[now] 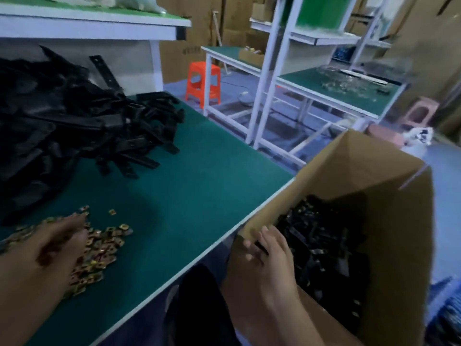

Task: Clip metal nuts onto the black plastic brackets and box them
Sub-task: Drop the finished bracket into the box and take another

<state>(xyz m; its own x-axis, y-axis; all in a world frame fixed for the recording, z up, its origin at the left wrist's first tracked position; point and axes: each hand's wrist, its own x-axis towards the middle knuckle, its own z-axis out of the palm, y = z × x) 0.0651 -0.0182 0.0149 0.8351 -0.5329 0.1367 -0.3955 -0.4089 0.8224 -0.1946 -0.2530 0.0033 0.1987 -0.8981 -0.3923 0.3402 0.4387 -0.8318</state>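
I list: green bench; brackets; nuts under left hand, grip unclear; right hand spread in box; orange stool.

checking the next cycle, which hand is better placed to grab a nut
Left. The left hand lies on the heap of nuts, while the right hand is off the table at the cardboard box.

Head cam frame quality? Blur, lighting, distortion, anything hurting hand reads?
Head view: dim, bluish light; motion blur smears the left hand over the nuts, so its fingers are unreadable; right hand at the cardboard box is soft too; bracket pile is crushed to near-solid black; wide-angle bowing bends the white shelf posts.
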